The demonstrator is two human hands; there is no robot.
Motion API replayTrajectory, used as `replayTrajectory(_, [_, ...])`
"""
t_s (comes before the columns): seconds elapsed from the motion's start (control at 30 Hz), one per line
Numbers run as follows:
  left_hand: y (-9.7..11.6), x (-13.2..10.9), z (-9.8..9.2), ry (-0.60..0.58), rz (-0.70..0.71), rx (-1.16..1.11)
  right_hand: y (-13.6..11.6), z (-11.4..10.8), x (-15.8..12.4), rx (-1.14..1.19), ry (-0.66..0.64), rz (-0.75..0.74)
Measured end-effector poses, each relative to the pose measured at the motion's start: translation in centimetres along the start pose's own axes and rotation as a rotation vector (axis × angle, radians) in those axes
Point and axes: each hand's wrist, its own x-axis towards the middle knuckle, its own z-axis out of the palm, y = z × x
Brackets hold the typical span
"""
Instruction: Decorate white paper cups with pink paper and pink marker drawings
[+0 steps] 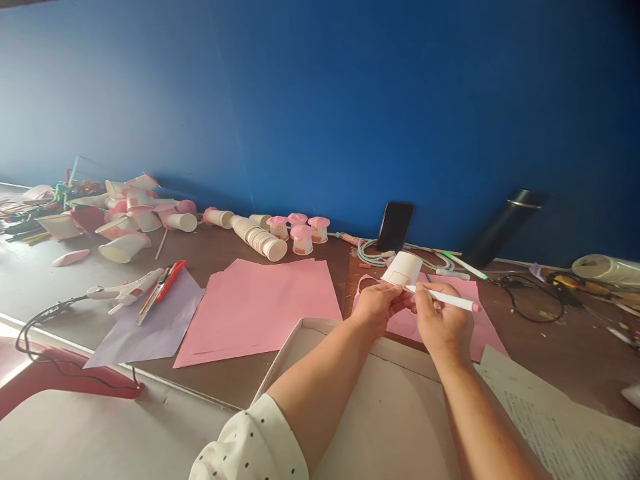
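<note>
An upside-down white paper cup (406, 267) is held at its rim by my left hand (376, 305), fingers closed on it. Orange lines, a rectangle among them, are drawn on the cup's side near the rim. My right hand (445, 321) grips a white marker pen (447, 297) with a pink end, its tip at the cup's side by the drawn lines. Beneath both hands lie pink paper (480, 323) with a cut-out hole and a pale, shallow box lid (390, 407).
Pink paper sheets (265, 307), a glue gun (127, 290) and a red cutter (163, 287) lie left. Stacked cups (257, 239) and small pink-roofed cup houses (302, 239) stand behind. A phone (395, 227) and a black bottle (505, 227) lean against the blue wall.
</note>
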Motion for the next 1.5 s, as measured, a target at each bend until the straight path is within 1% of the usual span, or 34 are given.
replayTrajectory(0.37, [0.0,0.1,0.0,0.017,0.003,0.017,0.1,0.0,0.1,-0.033,-0.009,-0.003])
replayTrajectory(0.9, [0.3,-0.2,0.2,0.010,0.009,-0.002,0.1,0.1,-0.1,-0.052,0.018,-0.045])
replayTrajectory(1.03, [0.3,-0.2,0.2,0.012,0.008,-0.005,-0.1,0.0,-0.2,-0.046,0.027,-0.026])
replayTrajectory(1.5, [0.1,0.0,0.0,-0.036,0.030,0.015,-0.8,-0.1,-0.2,0.012,0.026,-0.015])
